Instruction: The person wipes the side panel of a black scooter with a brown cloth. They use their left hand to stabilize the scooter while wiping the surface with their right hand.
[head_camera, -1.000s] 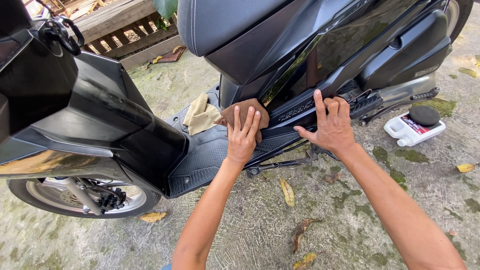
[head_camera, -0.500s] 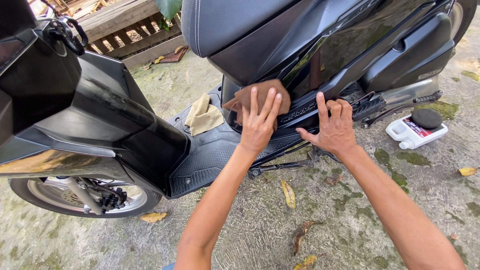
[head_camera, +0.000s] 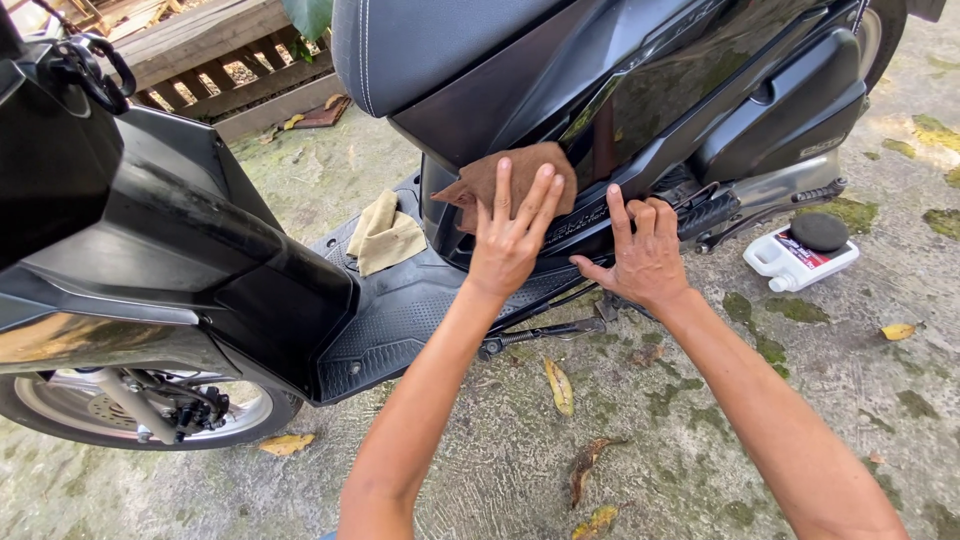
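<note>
One black scooter (head_camera: 600, 120) stood on the concrete. Two cloths were there: one brown cloth (head_camera: 520, 175) on the side panel and one tan cloth (head_camera: 385, 235) on the footboard. One white bottle (head_camera: 795, 262) lay beside one round black pad (head_camera: 818, 231). Two hands were counted, the left hand (head_camera: 510, 245) and the right hand (head_camera: 645, 255).

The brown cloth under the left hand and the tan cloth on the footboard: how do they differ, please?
The brown cloth is darker and is pressed flat against the scooter's black side panel by the left hand; the tan cloth is paler and lies crumpled and untouched on the footboard. Both are small rags.
</note>
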